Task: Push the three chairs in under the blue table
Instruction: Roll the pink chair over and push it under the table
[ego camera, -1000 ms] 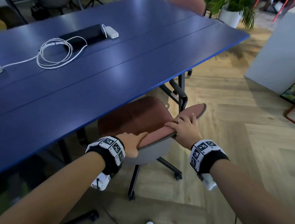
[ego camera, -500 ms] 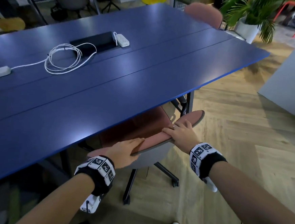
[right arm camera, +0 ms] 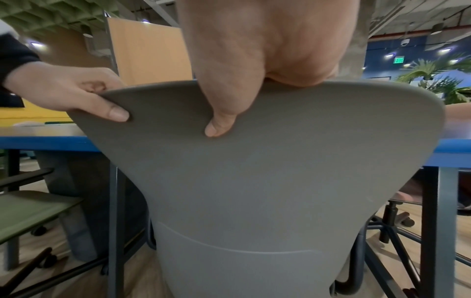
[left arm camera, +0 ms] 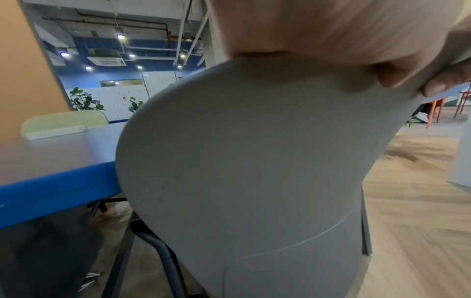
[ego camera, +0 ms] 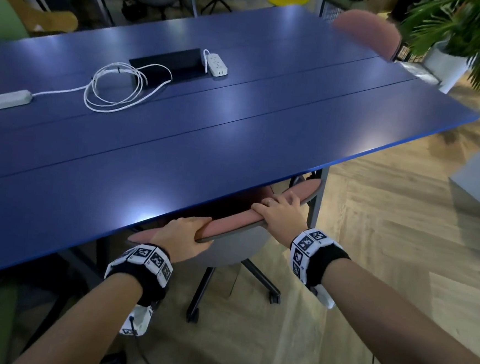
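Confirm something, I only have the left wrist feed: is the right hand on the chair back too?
Observer: Yes. The right hand grips the top edge of the chair back, fingers over the pink front, thumb on the grey shell.
Operator: Seat under the table yet?
Observer: In the head view the blue table covers the seat. Only the top of the chair back and the wheeled base show past its edge.
Operator: Where does the left hand sit along that edge?
Observer: The left hand holds near the left corner, apart from the right hand.
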### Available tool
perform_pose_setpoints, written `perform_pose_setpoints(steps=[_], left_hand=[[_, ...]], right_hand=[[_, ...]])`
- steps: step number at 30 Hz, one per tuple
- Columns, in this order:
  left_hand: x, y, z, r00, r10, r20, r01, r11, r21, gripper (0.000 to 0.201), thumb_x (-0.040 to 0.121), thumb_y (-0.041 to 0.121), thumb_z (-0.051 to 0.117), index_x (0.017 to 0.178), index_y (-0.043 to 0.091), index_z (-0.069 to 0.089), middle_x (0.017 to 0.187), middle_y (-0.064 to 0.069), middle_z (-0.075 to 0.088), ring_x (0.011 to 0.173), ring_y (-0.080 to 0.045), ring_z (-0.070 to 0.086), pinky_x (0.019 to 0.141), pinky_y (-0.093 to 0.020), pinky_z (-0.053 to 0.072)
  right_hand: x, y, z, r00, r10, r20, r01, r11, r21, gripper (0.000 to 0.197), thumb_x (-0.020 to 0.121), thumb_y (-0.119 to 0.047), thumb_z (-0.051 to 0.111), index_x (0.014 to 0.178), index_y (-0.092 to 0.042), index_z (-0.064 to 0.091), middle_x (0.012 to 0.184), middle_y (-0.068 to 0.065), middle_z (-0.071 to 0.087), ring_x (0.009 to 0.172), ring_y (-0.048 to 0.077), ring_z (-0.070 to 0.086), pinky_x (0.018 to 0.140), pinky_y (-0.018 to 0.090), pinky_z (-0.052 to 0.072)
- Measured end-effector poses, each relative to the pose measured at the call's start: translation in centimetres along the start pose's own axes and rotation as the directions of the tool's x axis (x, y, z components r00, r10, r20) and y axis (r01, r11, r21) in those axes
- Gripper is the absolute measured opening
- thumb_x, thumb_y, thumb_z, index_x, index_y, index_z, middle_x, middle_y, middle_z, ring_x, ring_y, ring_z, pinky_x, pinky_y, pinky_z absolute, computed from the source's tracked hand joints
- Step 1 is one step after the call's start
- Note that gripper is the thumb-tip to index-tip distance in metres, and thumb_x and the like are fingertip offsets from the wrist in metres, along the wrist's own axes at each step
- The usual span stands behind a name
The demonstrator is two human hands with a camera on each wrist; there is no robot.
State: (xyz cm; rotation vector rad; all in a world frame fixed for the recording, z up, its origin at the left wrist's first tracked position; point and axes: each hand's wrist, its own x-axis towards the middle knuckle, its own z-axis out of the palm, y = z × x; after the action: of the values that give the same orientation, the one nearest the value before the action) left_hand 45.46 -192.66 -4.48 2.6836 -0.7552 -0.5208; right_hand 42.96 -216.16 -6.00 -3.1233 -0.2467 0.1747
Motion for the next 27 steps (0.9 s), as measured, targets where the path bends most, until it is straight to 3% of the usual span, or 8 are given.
perform_pose_setpoints(steps=[7,14,17,23,27], left_hand=[[1.8,-0.4,-0.3,0.999,-0.029,-0.039,0.029,1.000,-0.007,0.067,0.072,0.046,0.047,0.132,0.017,0.045,0.131,-0.004,0.057,0.116,-0.022,0.054,0.102,-0.034,0.041],[2.0,-0.7,-0.3,0.998,0.017,-0.057,-0.017,1.000,0.007,0.079,0.064,0.058,0.034,0.129,0.014,0.049,0.123,-0.006,0.061,0.109,-0.023,0.058,0.097,-0.034,0.045],[2.0,-0.7,-0.2,0.998,0.017,-0.068,-0.017,1.000,0.009,0.073,0.068,0.054,0.040,0.128,0.015,0.049,0.123,-0.005,0.061,0.108,-0.023,0.058,0.096,-0.034,0.046],[1.7,0.0,-0.1,0.996,0.044,-0.080,-0.039,0.997,0.067,0.052,0.084,0.033,0.060,0.130,0.012,0.047,0.125,-0.008,0.060,0.109,-0.024,0.058,0.094,-0.036,0.046],[1.3,0.9,-0.6,0.997,0.056,-0.051,-0.050,0.993,0.104,0.066,0.081,0.054,0.049,0.132,0.014,0.043,0.128,-0.009,0.057,0.112,-0.026,0.055,0.092,-0.036,0.044]], right_hand=[[2.0,0.9,-0.3,1.000,-0.029,-0.009,0.029,1.000,0.009,0.034,0.094,-0.016,0.042,0.127,-0.024,0.043,0.133,0.007,0.053,0.126,0.031,0.041,0.104,0.057,0.024],[1.9,1.1,-0.2,0.999,-0.040,-0.031,0.040,0.999,0.011,0.034,0.094,-0.021,0.044,0.128,-0.023,0.043,0.132,0.008,0.054,0.125,0.032,0.042,0.103,0.057,0.026],[1.8,1.1,-0.4,0.999,-0.024,-0.031,0.026,0.998,0.049,0.036,0.092,-0.023,0.047,0.128,-0.023,0.044,0.133,0.007,0.053,0.127,0.031,0.040,0.106,0.056,0.023],[-0.2,0.4,0.1,0.997,0.011,-0.076,-0.002,0.992,0.126,0.049,0.091,-0.029,0.051,0.137,-0.020,0.034,0.145,0.008,0.041,0.139,0.028,0.027,0.115,0.055,0.010],[-2.7,0.0,-0.1,0.994,0.059,-0.095,-0.043,0.985,0.165,0.055,0.091,-0.020,0.050,0.141,-0.018,0.027,0.151,0.009,0.030,0.143,0.026,0.018,0.116,0.054,0.010]])
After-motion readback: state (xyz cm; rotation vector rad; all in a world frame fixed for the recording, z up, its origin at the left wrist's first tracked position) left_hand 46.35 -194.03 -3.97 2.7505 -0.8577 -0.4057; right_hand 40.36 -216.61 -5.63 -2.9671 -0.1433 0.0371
